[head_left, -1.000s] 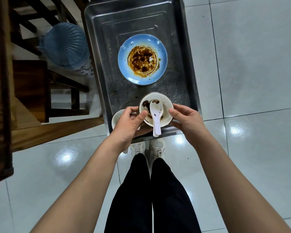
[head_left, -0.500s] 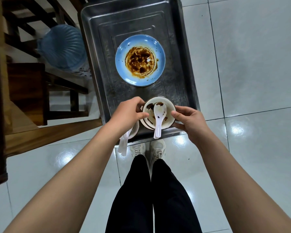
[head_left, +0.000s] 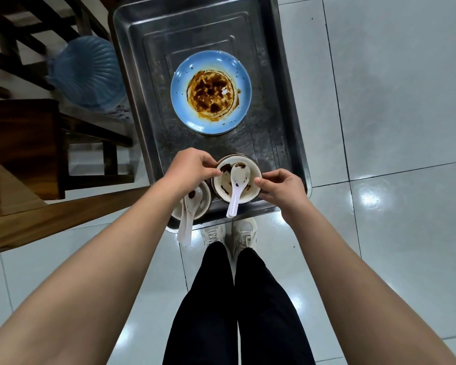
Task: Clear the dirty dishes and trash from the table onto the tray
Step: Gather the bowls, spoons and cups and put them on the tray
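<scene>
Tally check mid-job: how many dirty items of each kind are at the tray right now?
blue plate: 1
white bowl: 2
white spoon: 2
Total: 5

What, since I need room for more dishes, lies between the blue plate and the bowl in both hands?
In the head view, only bare tray separates the blue plate from the bowl.
</scene>
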Demonstrator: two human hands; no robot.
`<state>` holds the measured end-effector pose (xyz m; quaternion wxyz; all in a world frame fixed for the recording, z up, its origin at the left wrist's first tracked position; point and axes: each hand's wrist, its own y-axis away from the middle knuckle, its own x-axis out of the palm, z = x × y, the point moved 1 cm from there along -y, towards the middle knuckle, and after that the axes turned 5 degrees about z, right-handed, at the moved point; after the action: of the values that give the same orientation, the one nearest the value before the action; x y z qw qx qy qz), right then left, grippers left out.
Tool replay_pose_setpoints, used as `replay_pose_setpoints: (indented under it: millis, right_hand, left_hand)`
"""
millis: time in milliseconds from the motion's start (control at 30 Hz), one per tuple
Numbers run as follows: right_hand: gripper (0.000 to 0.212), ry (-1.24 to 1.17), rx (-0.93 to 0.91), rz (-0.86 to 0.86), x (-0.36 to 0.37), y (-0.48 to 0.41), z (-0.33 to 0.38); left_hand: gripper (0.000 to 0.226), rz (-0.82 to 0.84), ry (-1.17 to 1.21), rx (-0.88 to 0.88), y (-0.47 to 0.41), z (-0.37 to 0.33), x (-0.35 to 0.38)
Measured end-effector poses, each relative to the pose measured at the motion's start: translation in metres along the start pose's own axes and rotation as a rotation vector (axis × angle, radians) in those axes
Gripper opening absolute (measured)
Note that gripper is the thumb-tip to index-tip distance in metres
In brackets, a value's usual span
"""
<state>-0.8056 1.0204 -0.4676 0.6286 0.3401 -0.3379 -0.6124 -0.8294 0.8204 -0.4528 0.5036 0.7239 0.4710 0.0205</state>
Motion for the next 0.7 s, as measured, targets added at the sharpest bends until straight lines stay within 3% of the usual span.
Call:
replay_pose_setpoints:
  millis: [700]
  right_hand:
    - [0.018, -0.02, 0.022, -0.091, 0.01, -0.013, -0.012]
  left_hand:
    - [0.015, -0.015, -0.126, -0.041, -0.016, 0.002, 0.0]
